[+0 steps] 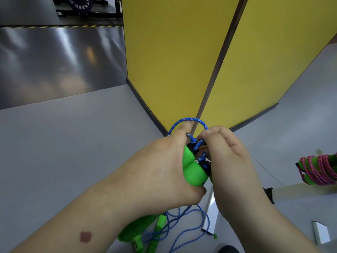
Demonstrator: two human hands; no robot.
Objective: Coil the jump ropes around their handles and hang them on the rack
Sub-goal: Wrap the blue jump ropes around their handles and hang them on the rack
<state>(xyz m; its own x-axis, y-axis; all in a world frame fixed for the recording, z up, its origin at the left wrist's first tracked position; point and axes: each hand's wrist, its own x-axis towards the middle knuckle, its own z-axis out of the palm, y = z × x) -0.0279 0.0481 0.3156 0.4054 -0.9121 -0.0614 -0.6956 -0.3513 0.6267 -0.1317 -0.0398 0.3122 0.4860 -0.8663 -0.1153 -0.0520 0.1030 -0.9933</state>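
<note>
My left hand (164,170) grips two green jump-rope handles (193,168) held side by side in the middle of the view. The blue rope (189,119) arcs in a loop over my left index finger and runs to my right hand (228,157), which pinches it just above the handle tops. More blue rope (184,221) hangs down and lies loose on the floor below my hands. A second rope, pink (322,170), is wound around green handles at the right edge.
Yellow partition panels (173,61) stand right in front of me, meeting at a corner. Green pieces (138,232) lie on the grey floor under my left wrist. White metal rack feet (211,214) sit low right. A weight plate on a black stand (82,6) is far top left.
</note>
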